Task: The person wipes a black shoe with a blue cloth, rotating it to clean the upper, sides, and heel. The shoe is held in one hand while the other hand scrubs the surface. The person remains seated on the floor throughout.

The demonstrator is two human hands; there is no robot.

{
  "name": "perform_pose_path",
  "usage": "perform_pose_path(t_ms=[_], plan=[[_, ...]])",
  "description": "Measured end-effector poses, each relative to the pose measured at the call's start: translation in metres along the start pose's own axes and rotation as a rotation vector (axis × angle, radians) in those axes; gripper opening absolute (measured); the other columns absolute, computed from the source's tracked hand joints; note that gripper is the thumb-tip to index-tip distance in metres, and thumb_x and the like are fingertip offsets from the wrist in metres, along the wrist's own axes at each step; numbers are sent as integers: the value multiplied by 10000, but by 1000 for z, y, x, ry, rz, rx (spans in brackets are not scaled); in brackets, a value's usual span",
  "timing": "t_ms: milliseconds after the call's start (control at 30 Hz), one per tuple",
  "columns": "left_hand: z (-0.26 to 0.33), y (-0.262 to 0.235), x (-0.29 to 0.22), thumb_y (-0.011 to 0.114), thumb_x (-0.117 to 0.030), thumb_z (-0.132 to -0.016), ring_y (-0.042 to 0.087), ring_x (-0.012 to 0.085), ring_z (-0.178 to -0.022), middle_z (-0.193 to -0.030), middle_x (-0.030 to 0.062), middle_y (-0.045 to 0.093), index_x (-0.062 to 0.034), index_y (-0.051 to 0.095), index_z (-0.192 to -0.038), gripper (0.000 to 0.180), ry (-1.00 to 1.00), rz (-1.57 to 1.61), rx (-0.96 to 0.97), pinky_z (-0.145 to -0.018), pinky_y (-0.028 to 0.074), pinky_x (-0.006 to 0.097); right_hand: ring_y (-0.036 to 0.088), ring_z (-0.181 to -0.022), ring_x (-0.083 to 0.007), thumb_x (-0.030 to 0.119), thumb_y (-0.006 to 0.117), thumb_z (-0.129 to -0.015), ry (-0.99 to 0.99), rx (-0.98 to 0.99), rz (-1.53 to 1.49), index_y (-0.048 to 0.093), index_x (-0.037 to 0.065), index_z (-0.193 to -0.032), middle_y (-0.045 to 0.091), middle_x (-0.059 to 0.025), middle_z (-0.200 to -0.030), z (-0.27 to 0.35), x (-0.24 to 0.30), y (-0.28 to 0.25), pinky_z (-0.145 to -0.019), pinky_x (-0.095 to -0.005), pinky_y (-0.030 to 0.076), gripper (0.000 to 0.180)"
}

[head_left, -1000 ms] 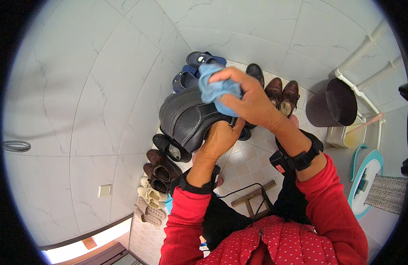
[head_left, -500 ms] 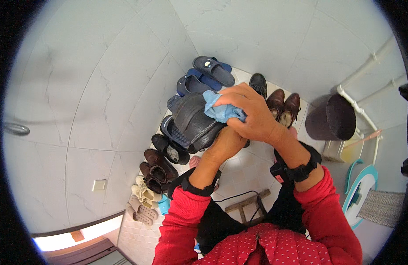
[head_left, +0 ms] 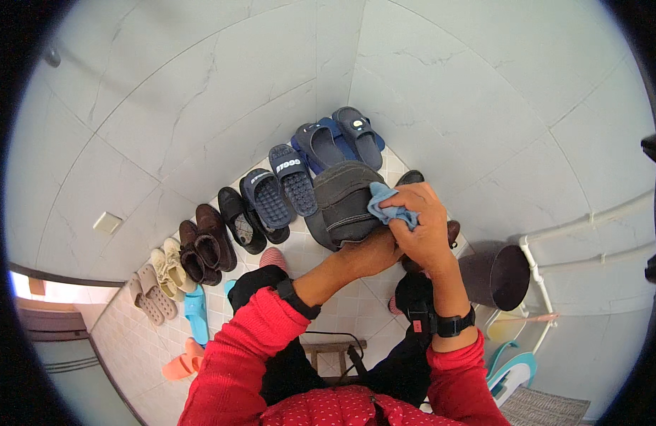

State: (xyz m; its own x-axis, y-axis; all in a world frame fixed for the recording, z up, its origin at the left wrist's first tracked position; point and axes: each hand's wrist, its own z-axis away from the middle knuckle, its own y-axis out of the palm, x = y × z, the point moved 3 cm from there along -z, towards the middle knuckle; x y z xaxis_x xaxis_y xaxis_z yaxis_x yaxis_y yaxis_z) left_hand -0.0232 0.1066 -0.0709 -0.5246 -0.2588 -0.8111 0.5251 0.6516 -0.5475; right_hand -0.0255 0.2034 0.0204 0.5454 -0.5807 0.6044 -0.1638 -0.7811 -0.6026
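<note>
**Head view: dark shoe held up in a tiled corner, blue cloth pressed on it**

We're looking straight down into a corner where two pale marbled wall-tile faces [head_left: 200, 106] meet above a floor of small light square tiles [head_left: 342, 312]. Centre frame, the left hand [head_left: 370, 252] is curled closed under a dark grey shoe [head_left: 346, 202], gripping it from beneath; most of the fingers are hidden behind the shoe. The right hand [head_left: 420, 227] sits just to the right of the shoe, fingers bunched tight around a light blue cloth [head_left: 388, 206], and the cloth touches the shoe's side.

Beyond the hands, against the wall, a row of footwear runs along the floor: navy slides [head_left: 342, 135] at the far end, dark blue slippers [head_left: 282, 188] just left of the held shoe, then black shoes [head_left: 236, 220], brown shoes [head_left: 204, 245], cream sandals [head_left: 168, 266] and beige sandals [head_left: 147, 298] well off to the left. A turquoise slipper [head_left: 195, 312] and an orange slipper [head_left: 179, 366] lie nearer the person. To the right of the right hand stands a dark bucket [head_left: 495, 277], with white pipes [head_left: 555, 248] along the wall behind it. Below the hands, between the red sleeves [head_left: 250, 348], a small wooden stool [head_left: 335, 351] shows.
</note>
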Motion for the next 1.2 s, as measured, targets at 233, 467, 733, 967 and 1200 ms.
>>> perform_pose_path(t_ms=[233,467,733,967,1200], plan=[[1,-25,-11,561,-238,-902,633,415,-823,-873,262,652,80,614,-1008,340,-230,46,-48,-757,489,462,585,-861,-313,21,602,-674,43,12,54,673,60,-884,646,-117,-882,-2,-4,-3,-771,-385,481,225],[9,-50,-19,568,-235,-874,625,437,-799,-836,299,633,91,640,-888,334,-288,-76,-248,-756,486,478,595,-889,-326,3,570,-691,139,19,120,661,46,-891,638,-133,-893,2,-15,-6,-812,-376,474,224],[13,-67,-14,589,-250,-862,644,405,-815,-872,247,666,50,669,-939,321,-91,-75,-625,-779,501,442,577,-936,-323,57,596,-725,292,-140,370,645,104,-1004,630,-107,-998,8,-35,-19,-818,-401,473,286],[20,-61,-13,595,-231,-868,640,382,-816,-937,203,674,15,670,-987,284,-159,-224,-483,-798,488,452,564,-967,-352,1,612,-685,127,-291,134,619,69,-1018,625,-141,-1015,-1,-19,-3,-872,-419,460,340],[25,-53,-12,584,-191,-871,633,318,-687,-763,155,639,-52,690,-950,191,212,-788,-396,-698,494,457,570,-990,-337,4,597,-699,49,-116,162,662,94,-948,642,-127,-1019,-7,-16,2,-868,-408,469,272]])
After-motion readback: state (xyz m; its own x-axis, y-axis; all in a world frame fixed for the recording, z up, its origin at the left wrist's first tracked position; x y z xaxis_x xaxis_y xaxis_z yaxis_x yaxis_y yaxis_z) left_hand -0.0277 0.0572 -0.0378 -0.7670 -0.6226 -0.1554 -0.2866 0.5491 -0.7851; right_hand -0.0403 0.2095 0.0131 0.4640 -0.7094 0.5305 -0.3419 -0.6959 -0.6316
